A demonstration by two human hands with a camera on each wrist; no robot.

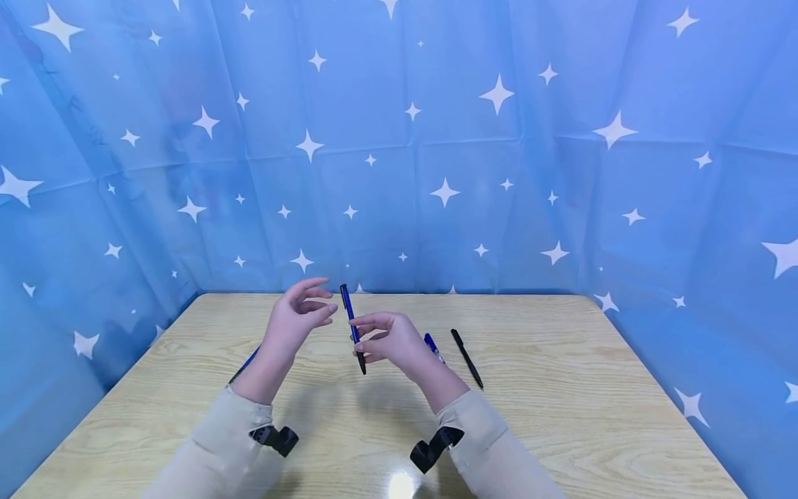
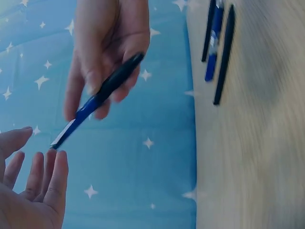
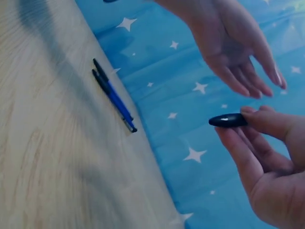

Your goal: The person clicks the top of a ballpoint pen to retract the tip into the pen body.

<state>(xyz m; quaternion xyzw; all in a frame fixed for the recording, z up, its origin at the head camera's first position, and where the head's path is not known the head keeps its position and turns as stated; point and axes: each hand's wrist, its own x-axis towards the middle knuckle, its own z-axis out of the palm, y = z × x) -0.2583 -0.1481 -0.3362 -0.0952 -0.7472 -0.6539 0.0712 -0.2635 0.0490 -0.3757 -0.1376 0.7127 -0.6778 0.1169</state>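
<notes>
My right hand (image 1: 395, 339) pinches a blue pen (image 1: 348, 302) with black ends between thumb and fingers, above the table. In the head view the pen stands nearly upright, tilted a little, its clip end up. My left hand (image 1: 296, 315) hovers just left of it with parted, loosely bent fingers and holds nothing. From the left wrist view, the clip end of the pen (image 2: 88, 107) appears close to the left fingertips (image 2: 61, 160); contact cannot be told. The right wrist view shows only the pen's black tip (image 3: 226, 120) beyond the right fingers.
On the wooden table (image 1: 561, 388), a blue pen (image 1: 431, 343) and a black pen (image 1: 466, 357) lie right of the right hand. Left of the left forearm lies another blue pen (image 1: 246, 362), partly hidden, with a dark pen (image 3: 99, 69) beside it. A starry blue curtain (image 1: 399, 173) hangs behind.
</notes>
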